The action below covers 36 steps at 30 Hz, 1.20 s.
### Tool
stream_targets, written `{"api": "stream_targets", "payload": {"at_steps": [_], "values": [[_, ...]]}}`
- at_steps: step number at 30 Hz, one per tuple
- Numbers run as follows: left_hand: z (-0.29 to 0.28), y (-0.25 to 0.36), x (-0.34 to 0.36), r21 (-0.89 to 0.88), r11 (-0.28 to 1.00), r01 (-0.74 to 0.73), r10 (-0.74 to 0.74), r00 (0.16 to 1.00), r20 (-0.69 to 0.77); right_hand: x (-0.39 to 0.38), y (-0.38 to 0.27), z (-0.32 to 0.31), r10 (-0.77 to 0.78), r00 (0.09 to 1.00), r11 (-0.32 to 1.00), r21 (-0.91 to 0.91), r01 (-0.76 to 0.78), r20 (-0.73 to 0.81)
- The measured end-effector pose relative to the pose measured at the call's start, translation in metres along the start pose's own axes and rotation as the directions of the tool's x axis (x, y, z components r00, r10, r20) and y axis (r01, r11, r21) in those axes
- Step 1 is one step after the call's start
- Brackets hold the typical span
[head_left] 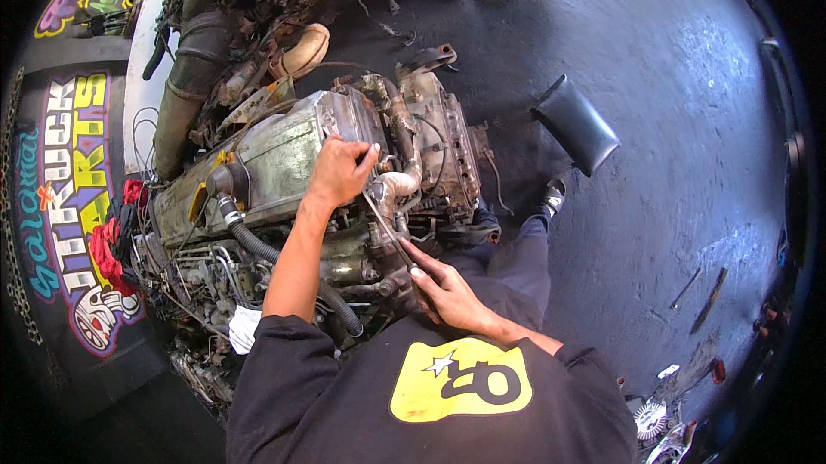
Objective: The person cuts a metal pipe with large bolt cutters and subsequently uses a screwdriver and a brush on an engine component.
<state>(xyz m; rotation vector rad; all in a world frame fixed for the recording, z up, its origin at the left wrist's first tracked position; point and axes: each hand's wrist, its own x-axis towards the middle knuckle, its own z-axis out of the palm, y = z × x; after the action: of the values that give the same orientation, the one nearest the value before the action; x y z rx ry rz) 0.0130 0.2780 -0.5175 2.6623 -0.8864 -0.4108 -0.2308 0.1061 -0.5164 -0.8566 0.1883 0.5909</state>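
Note:
A large greasy engine (284, 154) lies in front of me, with a dull metal cover along its top. My left hand (340, 173) is closed over the near end of that cover, knuckles up. Whatever its fingers hold, if anything, is hidden. From just below it, a thin metal rod-like tool (385, 225) slants down to my right hand (447, 293). That hand is closed around the tool's lower end, thumb along it. Beside the tool runs a bent, rusty pipe (400, 182). The tool's upper end cannot be made out.
A black ribbed hose (258, 244) and a white rag (244, 329) are on the engine's near left side. Red cloth (107, 249) lies at far left. A black cushion-like block (578, 126) is on the dark floor to the right. Metal parts (652, 421) lie at lower right.

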Motion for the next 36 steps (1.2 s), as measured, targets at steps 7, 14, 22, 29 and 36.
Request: {"api": "stream_targets", "payload": {"at_steps": [7,14,22,29,36], "values": [[-0.003,-0.003,0.004,-0.064,0.997,-0.031,0.034,0.998,0.053,-0.002,-0.001,0.002,0.093,0.994,0.955,0.279,-0.104,0.053],[-0.007,0.000,0.003,-0.022,0.998,0.062,-0.059,0.992,0.114,-0.004,-0.001,-0.005,0.126,0.978,0.833,0.517,-0.196,0.168],[-0.002,-0.007,0.009,-0.054,0.998,0.034,-0.032,0.999,0.035,-0.002,-0.013,0.000,0.136,0.985,0.876,0.450,-0.171,0.111],[-0.004,0.000,-0.003,-0.124,0.992,0.025,-0.013,0.996,0.093,-0.015,-0.009,0.004,0.118,0.977,0.820,0.537,-0.198,0.180],[-0.005,0.004,-0.004,-0.138,0.990,0.001,0.009,0.997,0.078,-0.017,-0.010,0.004,0.120,0.980,0.877,0.447,-0.179,0.157]]}}
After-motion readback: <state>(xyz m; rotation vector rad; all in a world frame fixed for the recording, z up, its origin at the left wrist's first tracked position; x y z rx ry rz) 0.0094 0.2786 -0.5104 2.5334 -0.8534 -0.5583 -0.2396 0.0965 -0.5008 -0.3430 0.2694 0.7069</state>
